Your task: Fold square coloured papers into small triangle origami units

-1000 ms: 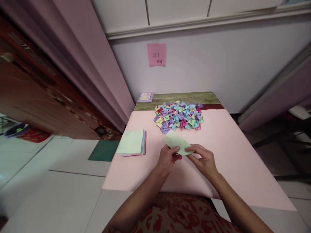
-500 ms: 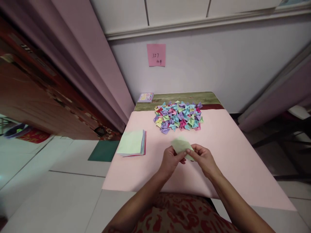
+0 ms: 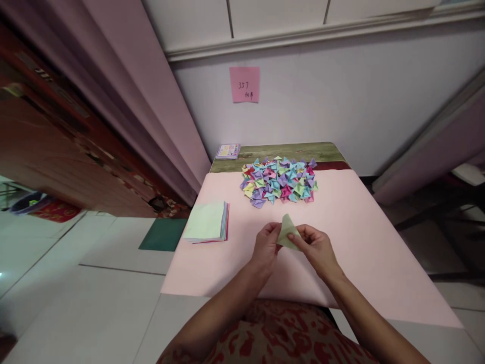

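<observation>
A light green sheet of paper [image 3: 287, 231], folded to a narrow point at the top, is held above the table between both hands. My left hand [image 3: 267, 246] pinches its left edge. The thumb of my right hand [image 3: 315, 248] presses on its face while the fingers stay behind it, partly hidden. Beyond the hands lies a heap of small folded paper pieces [image 3: 280, 182] in purple, blue, green, yellow and pink. To the left sits a stack of square paper [image 3: 205, 221], with a light green sheet on top.
The table [image 3: 352, 227] has a pink cover, with a green wood-patterned strip at its far end. A small pack [image 3: 228, 151] lies on the far left corner. A pink note [image 3: 244, 84] sticks to the wall behind. A curtain hangs close on the left.
The green paper has gone from a wider, flatter shape to a narrow folded one with its point up. My left hand has shifted its hold to the paper's left edge.
</observation>
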Tool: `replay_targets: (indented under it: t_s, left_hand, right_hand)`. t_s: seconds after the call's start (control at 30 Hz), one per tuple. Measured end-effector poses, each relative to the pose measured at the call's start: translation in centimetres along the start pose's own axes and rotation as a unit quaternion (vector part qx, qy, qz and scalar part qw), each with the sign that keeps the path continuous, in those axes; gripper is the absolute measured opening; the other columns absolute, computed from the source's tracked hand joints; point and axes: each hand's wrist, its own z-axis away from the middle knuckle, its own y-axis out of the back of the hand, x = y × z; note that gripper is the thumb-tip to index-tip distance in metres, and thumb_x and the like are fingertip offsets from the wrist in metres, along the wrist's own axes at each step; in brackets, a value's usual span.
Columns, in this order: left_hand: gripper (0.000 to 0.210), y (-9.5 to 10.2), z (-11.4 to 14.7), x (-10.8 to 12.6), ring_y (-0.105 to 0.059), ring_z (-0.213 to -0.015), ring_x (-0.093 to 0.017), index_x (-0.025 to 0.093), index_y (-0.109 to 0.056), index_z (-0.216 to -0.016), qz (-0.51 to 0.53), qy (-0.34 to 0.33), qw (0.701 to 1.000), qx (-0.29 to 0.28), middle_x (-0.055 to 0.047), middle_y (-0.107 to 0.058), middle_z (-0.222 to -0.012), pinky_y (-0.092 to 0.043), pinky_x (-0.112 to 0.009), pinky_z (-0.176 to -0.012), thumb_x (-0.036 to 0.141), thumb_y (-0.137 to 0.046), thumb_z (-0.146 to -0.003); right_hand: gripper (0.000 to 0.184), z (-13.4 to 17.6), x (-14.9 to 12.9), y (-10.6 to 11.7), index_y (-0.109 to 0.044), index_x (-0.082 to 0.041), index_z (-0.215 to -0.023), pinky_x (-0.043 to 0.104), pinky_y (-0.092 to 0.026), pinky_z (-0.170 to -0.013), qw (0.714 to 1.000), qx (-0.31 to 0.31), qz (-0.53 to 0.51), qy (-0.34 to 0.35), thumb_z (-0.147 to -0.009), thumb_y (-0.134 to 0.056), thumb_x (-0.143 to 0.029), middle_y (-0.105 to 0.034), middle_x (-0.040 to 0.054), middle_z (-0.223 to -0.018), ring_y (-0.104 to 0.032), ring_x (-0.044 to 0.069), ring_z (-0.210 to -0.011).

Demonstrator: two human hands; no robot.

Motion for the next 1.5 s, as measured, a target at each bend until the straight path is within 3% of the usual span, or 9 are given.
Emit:
replay_targets:
  t_s: [0.1,0.27,0.43,0.73,0.93,1.1,1.2,1.3,1.5]
  left_hand:
    - [0.041,0.0,0.5,-0.2,-0.055,-0.063,-0.012,0.012,-0.066,-0.074,-0.076,-0.041,0.996,-0.033,-0.001,-0.060,-0.068,-0.048,-0.025,-0.060,0.052,-0.075,-0.069]
    - [0.037,0.6,0.8,0.2,-0.059,-0.059,-0.012,0.012,-0.067,-0.081,-0.141,-0.057,0.985,-0.084,-0.003,-0.064,-0.071,-0.049,-0.025,-0.056,0.041,-0.082,-0.064]
    - [0.037,1.1,0.2,0.5,-0.052,-0.049,-0.007,0.013,-0.062,-0.082,-0.066,-0.011,0.994,-0.083,0.000,-0.062,-0.066,-0.033,-0.018,-0.041,0.035,-0.084,-0.062]
    - [0.033,1.4,0.2,0.5,-0.053,-0.052,-0.009,0.013,-0.060,-0.084,-0.068,-0.007,0.989,-0.131,0.000,-0.061,-0.064,-0.037,-0.021,-0.047,0.035,-0.080,-0.069]
    - [0.030,2.4,-0.5,0.8,-0.049,-0.048,-0.007,0.013,-0.060,-0.088,-0.097,-0.027,0.986,-0.134,0.000,-0.061,-0.059,-0.035,-0.020,-0.049,0.038,-0.073,-0.076]
    - [0.035,2.4,-0.5,1.0,-0.050,-0.049,-0.009,0.014,-0.060,-0.091,-0.179,-0.018,0.974,-0.140,0.000,-0.058,-0.061,-0.034,-0.021,-0.047,0.044,-0.069,-0.077]
    - [0.034,2.3,-0.3,1.2,-0.054,-0.053,-0.010,0.014,-0.058,-0.088,-0.220,-0.001,0.963,-0.157,0.000,-0.058,-0.066,-0.038,-0.022,-0.049,0.044,-0.068,-0.077]
    - [0.031,2.4,-0.2,1.5,-0.056,-0.055,-0.011,0.015,-0.058,-0.090,-0.242,0.017,0.956,-0.168,0.000,-0.058,-0.069,-0.040,-0.022,-0.049,0.043,-0.065,-0.078]
    - [0.025,2.9,-0.2,1.6,-0.058,-0.058,-0.012,0.015,-0.056,-0.094,-0.269,0.035,0.940,-0.205,-0.001,-0.059,-0.072,-0.045,-0.023,-0.053,0.028,-0.061,-0.074]
  right_hand:
    - [0.036,-0.1,0.5,0.1,-0.068,-0.017,-0.084,0.026,-0.044,-0.056,0.999,0.032,0.025,0.006,-0.074,-0.074,-0.051,-0.067,0.0026,-0.072,-0.055,0.014,-0.059]
    - [0.041,-0.2,-0.2,0.1,-0.061,-0.020,-0.103,0.027,-0.048,-0.056,0.993,0.071,0.078,0.061,-0.076,-0.072,-0.049,-0.065,0.0007,-0.072,-0.058,0.015,-0.059]
    - [0.045,0.3,-1.7,-0.3,-0.057,-0.025,-0.121,0.033,-0.055,-0.069,0.942,0.114,0.228,0.220,-0.081,-0.070,-0.040,-0.059,0.0100,-0.119,-0.064,0.018,-0.082]
    - [0.021,0.5,-1.2,0.2,-0.065,-0.025,-0.100,0.037,-0.058,-0.076,0.897,0.099,0.311,0.297,-0.082,-0.069,-0.035,-0.052,0.0118,-0.130,-0.061,0.026,-0.108]
    - [0.019,0.0,-0.4,1.5,-0.065,-0.024,-0.101,0.040,-0.057,-0.084,0.887,0.004,0.328,0.325,-0.084,-0.068,-0.032,-0.047,0.0113,-0.139,-0.063,0.025,-0.106]
    - [0.008,-0.3,-0.7,1.9,-0.067,-0.024,-0.094,0.048,-0.049,-0.094,0.828,0.015,0.394,0.398,-0.087,-0.065,-0.026,-0.054,0.0106,-0.136,-0.057,0.029,-0.117]
    - [0.003,-0.3,-1.2,1.8,-0.067,-0.025,-0.089,0.054,-0.038,-0.104,0.799,0.005,0.419,0.432,-0.086,-0.067,-0.026,-0.065,0.0071,-0.120,-0.057,0.029,-0.118]
    - [0.001,-0.3,-1.6,1.7,-0.067,-0.025,-0.084,0.058,-0.028,-0.110,0.790,-0.016,0.424,0.442,-0.085,-0.067,-0.026,-0.072,0.0025,-0.101,-0.059,0.028,-0.116]
    - [0.004,-0.2,-1.8,1.9,-0.066,-0.026,-0.086,0.066,-0.012,-0.114,0.790,-0.088,0.434,0.424,-0.085,-0.063,-0.025,-0.075,0.0008,-0.091,-0.054,0.031,-0.125]
